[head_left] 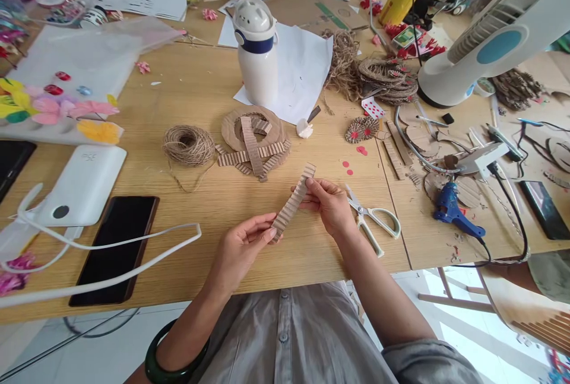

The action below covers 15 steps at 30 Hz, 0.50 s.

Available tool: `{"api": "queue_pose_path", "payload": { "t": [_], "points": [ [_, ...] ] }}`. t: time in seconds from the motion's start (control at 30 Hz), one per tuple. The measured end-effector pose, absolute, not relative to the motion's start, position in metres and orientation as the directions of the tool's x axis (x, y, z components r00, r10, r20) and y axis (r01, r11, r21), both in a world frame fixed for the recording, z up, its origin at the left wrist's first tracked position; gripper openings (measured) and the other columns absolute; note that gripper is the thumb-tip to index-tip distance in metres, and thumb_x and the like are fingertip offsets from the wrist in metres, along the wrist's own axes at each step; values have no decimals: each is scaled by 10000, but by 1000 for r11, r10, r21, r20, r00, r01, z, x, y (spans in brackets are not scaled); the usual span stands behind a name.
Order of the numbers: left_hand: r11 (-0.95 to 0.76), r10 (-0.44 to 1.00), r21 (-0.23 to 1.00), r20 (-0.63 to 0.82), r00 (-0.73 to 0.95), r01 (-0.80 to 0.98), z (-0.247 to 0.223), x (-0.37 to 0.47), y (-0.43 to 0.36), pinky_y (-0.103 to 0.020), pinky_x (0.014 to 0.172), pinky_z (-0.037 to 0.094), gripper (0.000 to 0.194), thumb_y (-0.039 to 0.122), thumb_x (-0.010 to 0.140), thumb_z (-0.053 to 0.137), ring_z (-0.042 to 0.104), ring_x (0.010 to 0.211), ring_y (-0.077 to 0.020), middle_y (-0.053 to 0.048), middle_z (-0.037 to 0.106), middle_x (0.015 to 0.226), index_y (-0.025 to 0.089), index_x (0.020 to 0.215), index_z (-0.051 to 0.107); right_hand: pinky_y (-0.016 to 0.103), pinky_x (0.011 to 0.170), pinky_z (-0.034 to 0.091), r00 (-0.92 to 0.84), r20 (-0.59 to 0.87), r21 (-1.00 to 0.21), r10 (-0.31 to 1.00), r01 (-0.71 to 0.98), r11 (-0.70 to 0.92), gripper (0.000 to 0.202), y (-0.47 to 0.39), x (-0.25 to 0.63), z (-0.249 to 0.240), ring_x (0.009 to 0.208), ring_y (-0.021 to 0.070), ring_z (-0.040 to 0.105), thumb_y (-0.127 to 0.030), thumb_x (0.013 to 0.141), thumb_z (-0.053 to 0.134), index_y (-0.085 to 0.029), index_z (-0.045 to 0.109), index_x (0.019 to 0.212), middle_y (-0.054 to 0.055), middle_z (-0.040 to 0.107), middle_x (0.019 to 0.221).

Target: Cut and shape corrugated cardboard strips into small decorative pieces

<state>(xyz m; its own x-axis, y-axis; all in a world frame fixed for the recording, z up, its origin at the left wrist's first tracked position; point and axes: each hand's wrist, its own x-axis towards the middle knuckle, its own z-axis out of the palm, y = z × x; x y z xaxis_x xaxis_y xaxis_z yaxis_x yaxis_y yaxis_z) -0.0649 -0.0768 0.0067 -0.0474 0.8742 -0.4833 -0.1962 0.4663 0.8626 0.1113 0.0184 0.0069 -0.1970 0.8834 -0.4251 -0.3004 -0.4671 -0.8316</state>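
Note:
A strip of corrugated cardboard (291, 206) is held slantwise above the table between my two hands. My left hand (249, 241) pinches its lower end between thumb and fingers. Near the upper end, my right hand (327, 203) grips the same strip. Just beyond lie cardboard rings (229, 126) with more corrugated strips (252, 146) crossed over them. A coil of twine (187, 145) sits to their left. Scissors (371, 218) with pale handles rest on the table beside my right wrist, blades partly apart.
A white bottle (258, 57) stands on paper at the back. On the right are a white fan (481, 34), a blue glue gun (456, 212) and cardboard scraps. A phone (116, 247), a power bank (82, 185) and white cables lie left. Another person's arm (512, 277) shows at the right edge.

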Motion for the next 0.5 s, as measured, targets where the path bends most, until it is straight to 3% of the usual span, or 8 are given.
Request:
{"api": "queue_pose_path", "payload": {
  "t": [0.3, 0.5],
  "points": [
    [430, 890, 890, -446, -92, -149, 5, -71, -74, -285, 802, 587, 499, 361, 784, 760, 714, 810, -159, -63, 766, 991, 154, 1230, 673, 298, 547, 605, -156, -425, -830, 892, -327, -452, 372, 21, 113, 2, 618, 200, 717, -502, 656, 826, -204, 640, 779, 13, 748, 703],
    [421, 883, 897, -439, -165, -135, 7, -74, -71, -276, 797, 590, 417, 356, 745, 795, 701, 791, -146, -40, 748, 933, 166, 1110, 730, 325, 526, 607, -49, -342, -898, 938, -277, -342, 333, 19, 109, -4, 606, 207, 687, -525, 731, 757, -217, 635, 703, -5, 689, 638]
  ]
}}
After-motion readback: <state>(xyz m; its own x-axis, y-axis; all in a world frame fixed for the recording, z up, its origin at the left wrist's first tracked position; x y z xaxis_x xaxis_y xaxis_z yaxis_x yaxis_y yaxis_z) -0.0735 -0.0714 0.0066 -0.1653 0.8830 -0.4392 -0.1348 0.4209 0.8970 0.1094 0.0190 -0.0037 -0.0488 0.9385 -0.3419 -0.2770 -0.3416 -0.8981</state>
